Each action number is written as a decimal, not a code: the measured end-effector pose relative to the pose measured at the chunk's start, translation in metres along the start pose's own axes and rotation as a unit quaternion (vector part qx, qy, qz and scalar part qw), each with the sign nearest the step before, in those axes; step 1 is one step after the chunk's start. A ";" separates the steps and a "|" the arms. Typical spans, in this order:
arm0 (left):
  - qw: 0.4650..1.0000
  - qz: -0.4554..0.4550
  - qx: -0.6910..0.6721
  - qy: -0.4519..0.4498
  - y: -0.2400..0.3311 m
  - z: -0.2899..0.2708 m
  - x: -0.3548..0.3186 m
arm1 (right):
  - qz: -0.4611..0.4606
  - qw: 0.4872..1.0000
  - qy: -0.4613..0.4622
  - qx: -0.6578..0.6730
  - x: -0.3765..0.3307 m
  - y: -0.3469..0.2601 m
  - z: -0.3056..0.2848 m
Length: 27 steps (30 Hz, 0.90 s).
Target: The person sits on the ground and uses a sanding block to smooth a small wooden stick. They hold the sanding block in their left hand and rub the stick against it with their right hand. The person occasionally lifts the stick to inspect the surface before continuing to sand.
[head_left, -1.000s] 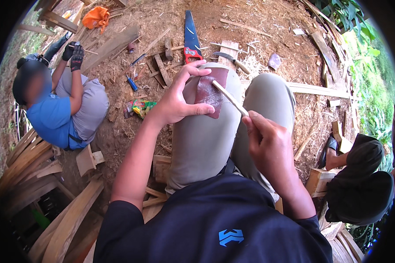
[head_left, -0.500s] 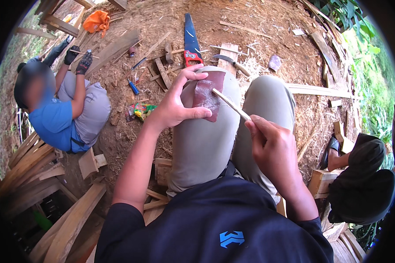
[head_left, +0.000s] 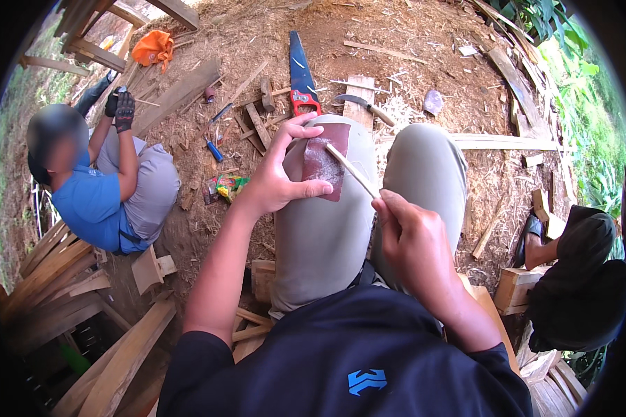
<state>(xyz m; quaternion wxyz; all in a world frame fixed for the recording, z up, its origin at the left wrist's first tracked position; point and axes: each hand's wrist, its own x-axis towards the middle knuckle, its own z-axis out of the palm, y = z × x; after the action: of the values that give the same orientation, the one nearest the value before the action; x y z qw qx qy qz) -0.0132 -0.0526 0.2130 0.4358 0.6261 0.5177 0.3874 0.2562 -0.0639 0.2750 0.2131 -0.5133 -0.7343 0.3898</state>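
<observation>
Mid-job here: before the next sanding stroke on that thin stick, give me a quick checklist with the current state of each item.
1. Reddish-brown sheet of sandpaper pinned on the left knee by the left hand, thumb and fingers on its edges: ok.
2. Thin pale wooden stick gripped at its near end by the right hand: ok.
3. Stick tip lying on the sandpaper: ok.
4. Left fingers away from the stick's path: not ok, the thumb sits close beside it.
5. Blue-bladed handsaw with red handle on the ground beyond the knees, apart from both hands: ok.
6. Stick surface smoothness: cannot tell, too small.
</observation>
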 end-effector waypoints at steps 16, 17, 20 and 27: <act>0.999 -0.015 -0.032 0.006 0.001 0.001 -0.002 | 0.119 0.961 -0.187 0.167 0.028 0.018 -0.018; 0.999 -0.014 -0.052 0.011 0.000 0.000 -0.001 | 0.124 0.959 -0.189 0.169 0.027 0.017 -0.019; 1.000 -0.002 -0.011 0.003 0.002 0.001 -0.003 | 0.135 0.955 -0.191 0.181 0.019 0.019 -0.017; 0.999 -0.008 -0.033 0.014 0.000 0.002 -0.001 | 0.172 0.931 -0.232 0.225 0.037 0.019 -0.020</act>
<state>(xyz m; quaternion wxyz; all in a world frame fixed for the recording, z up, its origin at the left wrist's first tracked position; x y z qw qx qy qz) -0.0117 -0.0536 0.2119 0.4515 0.6021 0.5156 0.4095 0.2673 -0.0198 0.2685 0.0762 -0.4653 -0.5570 0.6837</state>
